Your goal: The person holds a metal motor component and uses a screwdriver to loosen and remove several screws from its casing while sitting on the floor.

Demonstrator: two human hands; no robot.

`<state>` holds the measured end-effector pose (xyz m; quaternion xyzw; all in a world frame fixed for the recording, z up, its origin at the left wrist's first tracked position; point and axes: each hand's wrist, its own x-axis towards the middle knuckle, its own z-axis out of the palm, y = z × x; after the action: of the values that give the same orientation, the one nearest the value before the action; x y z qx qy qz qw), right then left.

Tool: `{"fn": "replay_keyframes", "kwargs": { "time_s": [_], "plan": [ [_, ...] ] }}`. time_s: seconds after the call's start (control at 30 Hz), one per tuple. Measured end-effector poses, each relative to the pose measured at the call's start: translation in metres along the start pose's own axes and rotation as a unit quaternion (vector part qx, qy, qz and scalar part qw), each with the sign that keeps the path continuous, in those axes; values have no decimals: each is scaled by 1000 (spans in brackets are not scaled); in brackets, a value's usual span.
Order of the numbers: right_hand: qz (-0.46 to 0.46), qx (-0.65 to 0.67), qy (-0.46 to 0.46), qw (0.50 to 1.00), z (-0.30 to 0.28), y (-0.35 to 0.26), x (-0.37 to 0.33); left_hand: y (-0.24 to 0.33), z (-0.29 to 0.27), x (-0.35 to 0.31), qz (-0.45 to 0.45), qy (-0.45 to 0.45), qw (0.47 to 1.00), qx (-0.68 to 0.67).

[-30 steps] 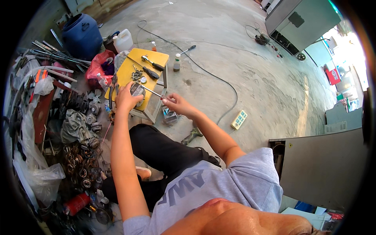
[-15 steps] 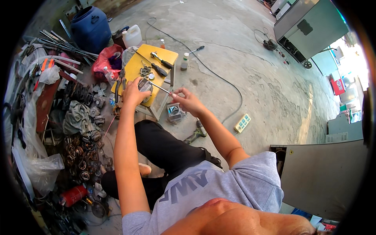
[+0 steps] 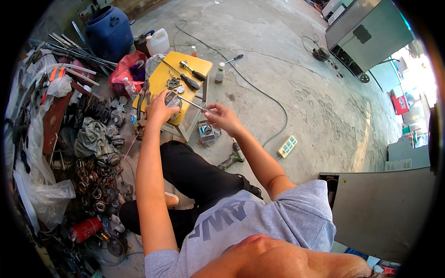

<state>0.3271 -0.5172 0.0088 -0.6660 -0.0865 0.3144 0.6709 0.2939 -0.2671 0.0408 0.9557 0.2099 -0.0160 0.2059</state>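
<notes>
On the near end of a small yellow table (image 3: 163,66), my left hand (image 3: 160,110) grips a grey metal part (image 3: 173,100). My right hand (image 3: 223,118) is closed round the handle end of a screwdriver (image 3: 191,103), whose long shaft slants up to the part. The handle is mostly hidden in my fingers, and the tip's exact contact cannot be made out. Beyond the part lie a pile of screws (image 3: 173,83) and a small round silver piece (image 3: 180,90). A ratchet wrench (image 3: 193,70) and a dark-handled screwdriver (image 3: 189,82) rest farther back. Pliers (image 3: 139,104) lie at the left edge.
A clear box of small parts (image 3: 206,133) and a cordless drill (image 3: 232,159) are on the floor near my knee. A bottle (image 3: 219,73), a cable (image 3: 259,92) and a power strip (image 3: 287,146) lie rightward. Scrap parts (image 3: 99,185) crowd the left, below a blue barrel (image 3: 109,37).
Both hands keep nearly the same place and hold, with only a slight shift of the right fingers on the screwdriver. The whole view has moved very little.
</notes>
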Motion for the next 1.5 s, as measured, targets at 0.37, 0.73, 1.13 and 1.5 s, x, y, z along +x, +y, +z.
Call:
{"fn": "replay_keyframes", "kwargs": {
  "time_s": [0.37,0.73,1.13,1.5],
  "plan": [
    [-124,-226,56,964,-8,24,19,1,0,0,-6,-5,1000,3],
    [-86,-364,43,926,-8,25,23,3,-1,0,-10,-13,1000,-2],
    [-108,-320,81,938,8,-2,3,-2,1,1,-12,-7,1000,-8],
    [-160,-247,62,954,-2,19,15,0,1,1,-11,-7,1000,-16]
  ]
}}
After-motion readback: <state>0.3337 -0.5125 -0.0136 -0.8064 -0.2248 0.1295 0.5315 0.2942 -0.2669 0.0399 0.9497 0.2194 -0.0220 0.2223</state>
